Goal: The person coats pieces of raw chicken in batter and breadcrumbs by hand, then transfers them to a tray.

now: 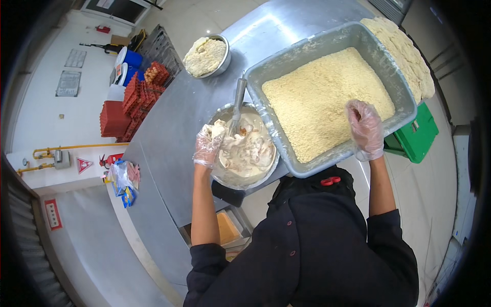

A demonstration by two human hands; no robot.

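My left hand, in a clear plastic glove smeared with batter, grips a batter-coated piece of food at the left side of a mixing bowl. Pale wet batter with coated lumps in it fills the bowl. A metal whisk leans in the bowl, handle up against the far rim. My right hand, also gloved, is above the near right part of a grey plastic tub of pale yellow crumbs. Its fingers are curled, and whether they hold anything is hidden.
On the steel table, a metal bowl heaped with crumb-coated food stands at the far left. A pale, crumb-covered mass lies beyond the tub. A dark flat object sits at the table edge, and a green bin stands right.
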